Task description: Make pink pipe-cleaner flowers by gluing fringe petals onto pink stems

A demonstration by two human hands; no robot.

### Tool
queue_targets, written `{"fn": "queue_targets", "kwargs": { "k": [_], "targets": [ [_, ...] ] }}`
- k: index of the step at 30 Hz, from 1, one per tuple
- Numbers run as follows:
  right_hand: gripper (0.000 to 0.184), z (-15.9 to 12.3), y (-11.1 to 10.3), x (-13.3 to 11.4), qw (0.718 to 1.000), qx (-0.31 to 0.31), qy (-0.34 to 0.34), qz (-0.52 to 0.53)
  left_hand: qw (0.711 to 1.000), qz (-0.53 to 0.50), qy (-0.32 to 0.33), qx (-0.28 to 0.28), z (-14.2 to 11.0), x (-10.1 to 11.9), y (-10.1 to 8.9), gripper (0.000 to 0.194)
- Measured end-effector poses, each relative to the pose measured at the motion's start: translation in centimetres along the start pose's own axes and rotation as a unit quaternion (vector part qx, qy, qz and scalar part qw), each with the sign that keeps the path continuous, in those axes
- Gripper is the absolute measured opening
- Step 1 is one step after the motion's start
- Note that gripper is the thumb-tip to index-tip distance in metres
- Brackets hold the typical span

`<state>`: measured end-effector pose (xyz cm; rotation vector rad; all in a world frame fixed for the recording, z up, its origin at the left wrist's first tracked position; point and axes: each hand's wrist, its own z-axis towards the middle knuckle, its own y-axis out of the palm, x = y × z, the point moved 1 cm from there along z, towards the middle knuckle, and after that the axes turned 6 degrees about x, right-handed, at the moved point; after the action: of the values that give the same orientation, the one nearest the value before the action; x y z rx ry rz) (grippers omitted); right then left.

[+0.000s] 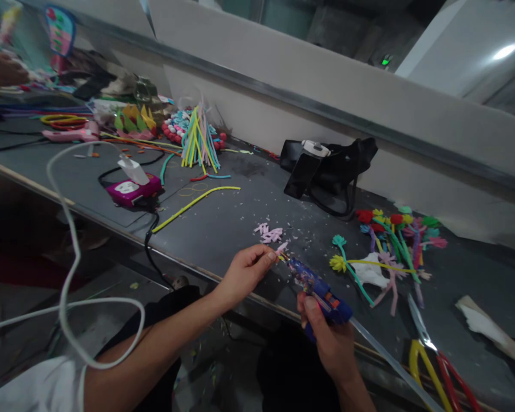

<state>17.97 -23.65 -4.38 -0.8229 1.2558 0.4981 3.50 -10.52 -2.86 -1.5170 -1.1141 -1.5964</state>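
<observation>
My right hand (326, 332) is wrapped round the grip of a blue hot glue gun (315, 286). A long translucent glue stick (390, 357) runs out of its back end. The gun's nozzle meets the fingertips of my left hand (253, 268). Thumb and forefinger there pinch a small pink pipe cleaner piece (282, 248), with a bit of yellow beside it. Whether the nozzle touches the piece, I cannot tell. Just beyond lies a little heap of cut pink pieces (269, 233) on the grey table (223, 229).
Pipe cleaner flowers (386, 229) and red-and-yellow-handled scissors (429, 349) lie at right. A black bag (339, 166) rests by the wall. Left stand a purple power strip (133, 189) with a white cable (71, 229), a pipe cleaner bundle (199, 143) and a pink glue gun (75, 133). Another person's hand (2, 71) is far left.
</observation>
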Motion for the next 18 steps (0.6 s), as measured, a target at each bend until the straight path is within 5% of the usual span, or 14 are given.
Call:
{"fn": "queue_targets", "kwargs": {
  "k": [18],
  "targets": [
    [0.027, 0.19, 0.18, -0.46, 0.998, -0.006, -0.069, -0.007, 0.999, 0.017, 0.034, 0.01, -0.08, -0.1, -0.04, 0.028]
  ]
}}
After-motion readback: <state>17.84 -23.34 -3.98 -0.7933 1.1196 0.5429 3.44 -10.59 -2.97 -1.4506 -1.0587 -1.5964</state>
